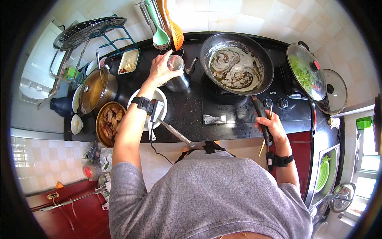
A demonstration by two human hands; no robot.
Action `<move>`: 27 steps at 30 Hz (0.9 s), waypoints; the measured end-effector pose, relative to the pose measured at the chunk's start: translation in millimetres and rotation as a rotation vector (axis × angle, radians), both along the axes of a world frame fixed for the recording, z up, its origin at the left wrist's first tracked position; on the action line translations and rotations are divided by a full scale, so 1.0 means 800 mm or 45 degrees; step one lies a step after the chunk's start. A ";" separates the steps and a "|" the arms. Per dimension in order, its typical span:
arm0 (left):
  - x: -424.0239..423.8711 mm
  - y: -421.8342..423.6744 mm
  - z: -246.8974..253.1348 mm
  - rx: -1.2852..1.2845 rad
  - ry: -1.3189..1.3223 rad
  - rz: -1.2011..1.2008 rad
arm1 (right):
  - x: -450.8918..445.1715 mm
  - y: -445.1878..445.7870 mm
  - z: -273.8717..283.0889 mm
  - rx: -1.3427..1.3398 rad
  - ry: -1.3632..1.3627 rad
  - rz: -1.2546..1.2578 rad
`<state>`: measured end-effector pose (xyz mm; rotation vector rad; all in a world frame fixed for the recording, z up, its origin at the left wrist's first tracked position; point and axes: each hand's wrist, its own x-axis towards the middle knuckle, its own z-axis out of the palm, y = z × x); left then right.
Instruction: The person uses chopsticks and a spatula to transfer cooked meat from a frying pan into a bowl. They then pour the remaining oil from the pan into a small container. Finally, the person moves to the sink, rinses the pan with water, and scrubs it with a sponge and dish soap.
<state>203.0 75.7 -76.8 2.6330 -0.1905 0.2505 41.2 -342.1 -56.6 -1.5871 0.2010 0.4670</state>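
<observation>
Beside the wok, my left hand (163,69) has thumb and fingers around a round, clear-looking lid (176,62). That lid is over a steel oil pot (179,83) with a curved spout. My right hand (273,127) grips the black handle (260,115) of a dark frying pan (206,56) and also holds thin, gold-coloured chopsticks (262,148). The pan is tilted above the stove, with its handle end lower in view. Swirls of pale foam and brown oil (238,70) cover its bottom.
A glass-lidded pan of greens (304,71) is at right, beside another glass lid (335,92). At left stand a lidded steel pot (112,86), a brown bowl of meat pieces (110,124) and a tray with garlic (129,59). A white pan (162,112) lies below my left wrist.
</observation>
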 end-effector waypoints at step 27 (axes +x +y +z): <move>-0.053 0.071 -0.050 -1.791 0.058 0.442 | 0.004 -0.019 -0.036 0.930 0.414 -0.010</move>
